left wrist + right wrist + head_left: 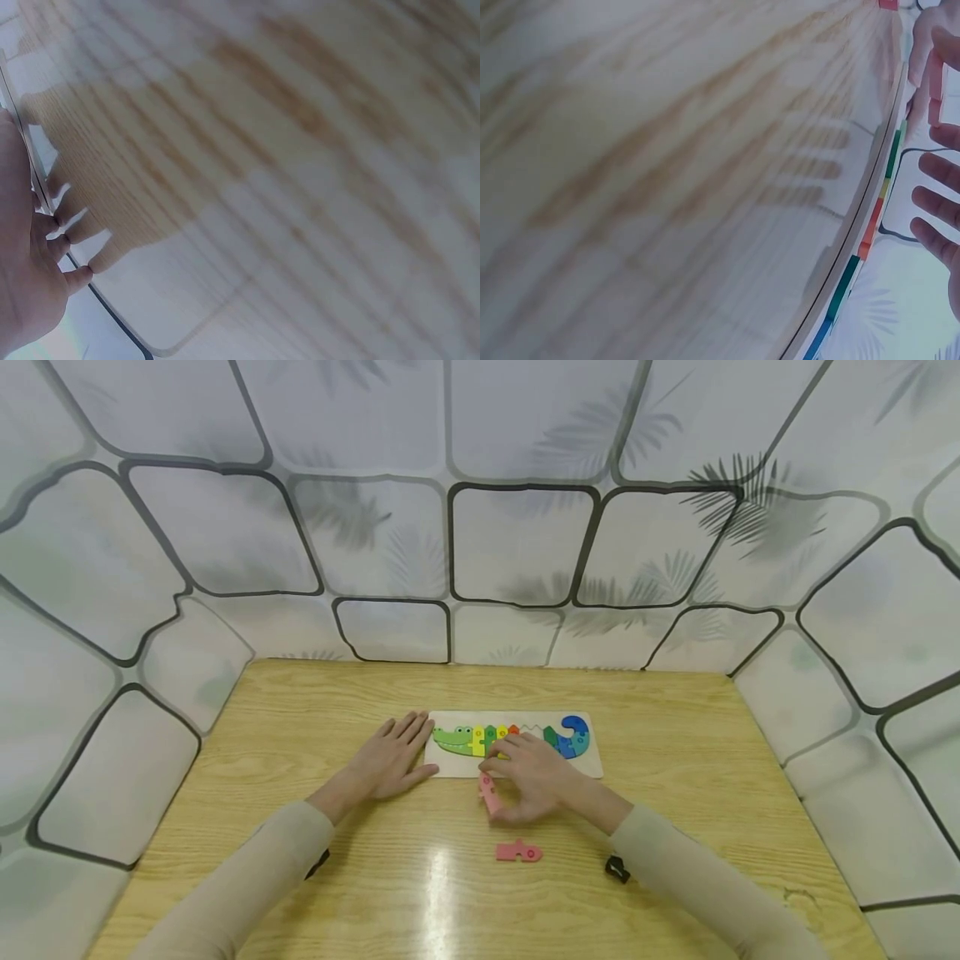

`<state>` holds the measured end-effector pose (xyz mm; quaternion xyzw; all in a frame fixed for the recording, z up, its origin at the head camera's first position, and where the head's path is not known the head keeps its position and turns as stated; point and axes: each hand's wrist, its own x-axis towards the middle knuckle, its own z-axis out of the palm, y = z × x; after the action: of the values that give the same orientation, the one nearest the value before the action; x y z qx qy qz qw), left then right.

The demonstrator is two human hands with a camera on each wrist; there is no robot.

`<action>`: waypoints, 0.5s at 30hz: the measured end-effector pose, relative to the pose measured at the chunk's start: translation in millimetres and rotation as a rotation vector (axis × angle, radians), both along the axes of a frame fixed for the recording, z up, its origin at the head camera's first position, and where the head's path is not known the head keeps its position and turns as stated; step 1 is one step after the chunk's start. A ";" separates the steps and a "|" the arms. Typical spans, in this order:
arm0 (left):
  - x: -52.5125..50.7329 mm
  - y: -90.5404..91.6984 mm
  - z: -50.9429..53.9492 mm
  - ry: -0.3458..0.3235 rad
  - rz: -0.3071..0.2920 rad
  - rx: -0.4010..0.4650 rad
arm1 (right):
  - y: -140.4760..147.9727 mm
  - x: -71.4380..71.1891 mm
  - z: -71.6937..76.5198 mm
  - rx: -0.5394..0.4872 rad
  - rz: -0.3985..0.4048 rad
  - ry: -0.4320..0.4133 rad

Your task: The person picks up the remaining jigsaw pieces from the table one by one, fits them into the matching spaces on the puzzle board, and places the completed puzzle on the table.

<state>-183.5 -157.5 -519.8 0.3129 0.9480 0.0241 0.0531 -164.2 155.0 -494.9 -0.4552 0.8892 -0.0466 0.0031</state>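
A pale wooden puzzle board [453, 768] lies on the table with a colourful crocodile in it: green head [452, 742], yellow, green and orange-red middle pieces, and blue tail [576, 739]. Between the orange-red and dark green pieces, a bare stretch of the recess shows. My left hand [386, 760] rests on the board's left end, fingers straight. Just over the front edge, my right hand [536, 777] pinches a pink puzzle piece [490, 795] between thumb and forefinger; its other fingers partly hide the crocodile. The right wrist view shows this pink piece [935, 86] held above the board.
Another pink puzzle piece [517, 852] lies on the wooden table [660, 735], in front of the right hand. Black straps [617, 869] show beneath the sleeves. A stone-patterned backdrop [525, 543] encloses the table at the back and sides.
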 end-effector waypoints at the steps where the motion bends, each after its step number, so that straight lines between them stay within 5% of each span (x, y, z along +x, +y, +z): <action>1: 0.0 0.0 0.3 -0.002 0.000 0.000 | 0.9 -0.1 -0.2 -0.007 -0.005 0.007; 15: 0.0 0.1 0.5 -0.006 -0.002 0.008 | 14.4 -6.4 1.6 -0.026 -0.056 0.155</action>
<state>-183.5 -157.4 -519.3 0.3140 0.9474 0.0289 0.0545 -170.5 169.3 -493.3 -0.4322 0.8985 -0.0228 -0.0730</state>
